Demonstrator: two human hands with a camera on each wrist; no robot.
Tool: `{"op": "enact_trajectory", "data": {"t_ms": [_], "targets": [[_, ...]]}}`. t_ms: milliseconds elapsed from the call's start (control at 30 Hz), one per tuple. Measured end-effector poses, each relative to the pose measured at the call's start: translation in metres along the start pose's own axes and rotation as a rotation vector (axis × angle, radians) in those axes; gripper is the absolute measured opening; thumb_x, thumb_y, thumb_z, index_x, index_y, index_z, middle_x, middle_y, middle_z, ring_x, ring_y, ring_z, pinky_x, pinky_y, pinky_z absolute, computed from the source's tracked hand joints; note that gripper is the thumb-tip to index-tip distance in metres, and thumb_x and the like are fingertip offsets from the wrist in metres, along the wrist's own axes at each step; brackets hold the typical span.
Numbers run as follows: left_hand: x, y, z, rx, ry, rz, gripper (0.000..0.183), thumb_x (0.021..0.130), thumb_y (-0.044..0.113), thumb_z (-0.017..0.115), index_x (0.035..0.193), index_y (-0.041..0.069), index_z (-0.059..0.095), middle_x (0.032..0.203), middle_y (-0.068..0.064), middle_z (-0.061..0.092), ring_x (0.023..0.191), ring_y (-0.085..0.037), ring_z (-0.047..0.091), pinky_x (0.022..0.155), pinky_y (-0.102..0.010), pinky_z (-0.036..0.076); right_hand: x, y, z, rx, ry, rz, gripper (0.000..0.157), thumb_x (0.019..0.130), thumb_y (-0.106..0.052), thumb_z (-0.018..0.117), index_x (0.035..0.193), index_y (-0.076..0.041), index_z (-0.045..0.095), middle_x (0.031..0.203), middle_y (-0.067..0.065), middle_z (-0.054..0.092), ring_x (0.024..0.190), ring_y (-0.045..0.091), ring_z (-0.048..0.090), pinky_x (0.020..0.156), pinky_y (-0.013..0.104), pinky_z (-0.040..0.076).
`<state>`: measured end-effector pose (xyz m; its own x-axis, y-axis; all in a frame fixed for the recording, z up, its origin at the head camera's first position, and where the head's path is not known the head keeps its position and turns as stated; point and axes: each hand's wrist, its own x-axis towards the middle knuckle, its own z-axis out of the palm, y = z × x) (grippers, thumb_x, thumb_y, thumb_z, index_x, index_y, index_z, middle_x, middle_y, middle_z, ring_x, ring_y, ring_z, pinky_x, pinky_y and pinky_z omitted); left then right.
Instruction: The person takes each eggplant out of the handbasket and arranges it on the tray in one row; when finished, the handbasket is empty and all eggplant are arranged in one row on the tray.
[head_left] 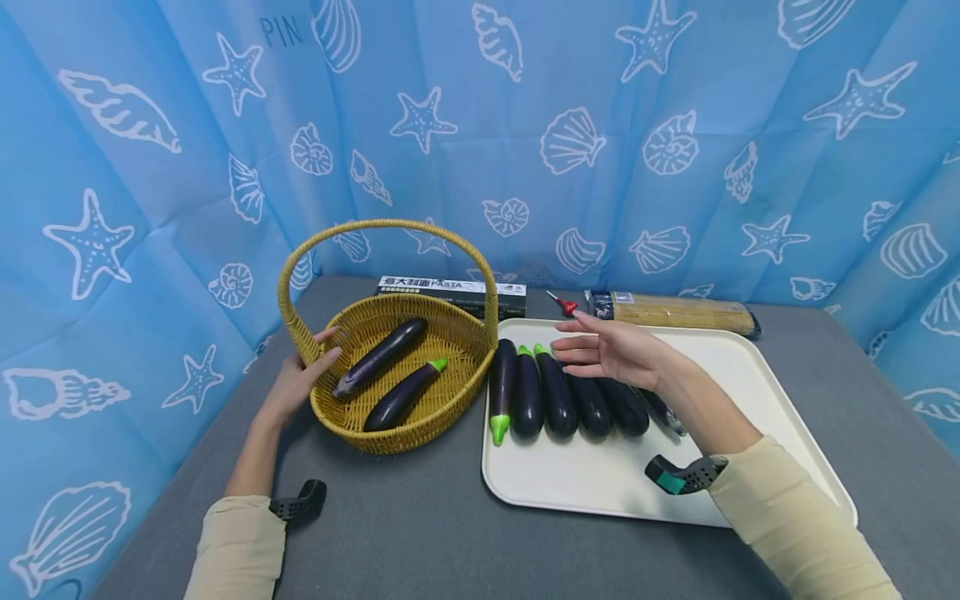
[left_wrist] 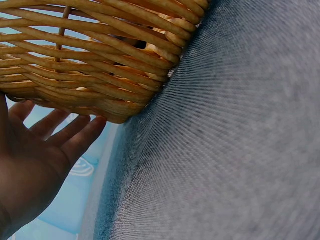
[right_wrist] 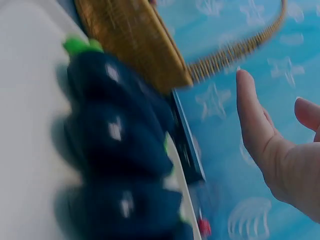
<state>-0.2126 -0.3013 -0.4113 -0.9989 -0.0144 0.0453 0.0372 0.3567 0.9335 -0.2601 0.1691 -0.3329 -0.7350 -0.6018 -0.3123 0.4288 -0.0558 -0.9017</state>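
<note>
At the left side of the wicker basket [head_left: 390, 437] is my left hand [head_left: 292, 385], its fingertips right at the wall and rim. The left wrist view shows its fingers [left_wrist: 82, 137] nearly straight against the woven side [left_wrist: 90, 75]. Two eggplants lie inside the basket, a longer one [head_left: 382, 357] and one with a green cap [head_left: 405, 396]. My right hand [head_left: 618, 354] hovers over the white tray [head_left: 570, 483] with fingers extended and nothing held. Beneath and beside it, several eggplants [head_left: 558, 396] lie in a row; in the right wrist view the eggplants [right_wrist: 120, 130] are blurred.
Behind the basket stands a black pasta box [head_left: 450, 292]. A pack of spaghetti [head_left: 675, 312] lies behind the tray, with a small red object [head_left: 567, 307] near it. The basket's tall handle [head_left: 390, 223] arches upward. A blue shell-patterned curtain [head_left: 480, 125] hangs behind the grey table [head_left: 390, 525].
</note>
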Motion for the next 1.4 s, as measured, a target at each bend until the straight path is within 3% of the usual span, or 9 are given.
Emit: {"op": "enact_trajectory", "data": {"t_ms": [300, 633, 967, 1200, 1400], "targets": [[-0.001, -0.001, 0.0, 0.002, 0.002, 0.016, 0.065, 0.098, 0.041, 0.053, 0.151, 0.013, 0.029, 0.147, -0.027, 0.028, 0.126, -0.043, 0.038, 0.101, -0.056, 0.032, 0.038, 0.004, 0.061, 0.045, -0.074, 0.039, 0.056, 0.105, -0.032, 0.038, 0.148, 0.001, 0.026, 0.134, 0.022, 0.045, 0.11, 0.026, 0.056, 0.095, 0.043, 0.046], [0.0, 0.002, 0.0, 0.009, 0.002, 0.007, 0.065, 0.098, 0.042, 0.052, 0.151, 0.014, 0.029, 0.147, -0.027, 0.028, 0.126, -0.044, 0.037, 0.101, -0.058, 0.031, 0.072, 0.012, 0.124, 0.087, -0.133, 0.073, 0.048, 0.104, -0.026, 0.042, 0.145, -0.003, 0.034, 0.143, 0.025, 0.037, 0.127, 0.036, 0.042, 0.092, 0.043, 0.048], [-0.001, 0.0, 0.001, 0.007, 0.007, 0.02, 0.064, 0.098, 0.041, 0.052, 0.15, 0.012, 0.031, 0.147, -0.026, 0.029, 0.126, -0.044, 0.039, 0.101, -0.056, 0.033, 0.117, 0.026, 0.162, 0.344, 0.036, 0.101, 0.054, 0.103, -0.023, 0.045, 0.151, -0.012, 0.022, 0.143, 0.028, 0.033, 0.131, 0.04, 0.035, 0.097, 0.047, 0.043], [0.001, 0.0, 0.001, 0.017, 0.003, 0.013, 0.064, 0.097, 0.041, 0.053, 0.151, 0.014, 0.03, 0.144, -0.027, 0.033, 0.124, -0.042, 0.041, 0.101, -0.055, 0.033, 0.147, 0.031, 0.169, 0.464, 0.18, 0.097, 0.063, 0.102, -0.027, 0.048, 0.152, -0.006, 0.015, 0.15, 0.03, 0.018, 0.135, 0.044, 0.025, 0.098, 0.052, 0.04], [0.0, -0.001, 0.0, 0.018, 0.007, 0.017, 0.063, 0.098, 0.041, 0.052, 0.151, 0.014, 0.031, 0.143, -0.027, 0.034, 0.124, -0.041, 0.042, 0.1, -0.056, 0.034, 0.163, 0.032, 0.173, 0.555, 0.208, 0.145, 0.071, 0.101, -0.029, 0.048, 0.153, -0.006, 0.005, 0.153, 0.028, 0.006, 0.137, 0.044, 0.018, 0.099, 0.053, 0.039]]}}
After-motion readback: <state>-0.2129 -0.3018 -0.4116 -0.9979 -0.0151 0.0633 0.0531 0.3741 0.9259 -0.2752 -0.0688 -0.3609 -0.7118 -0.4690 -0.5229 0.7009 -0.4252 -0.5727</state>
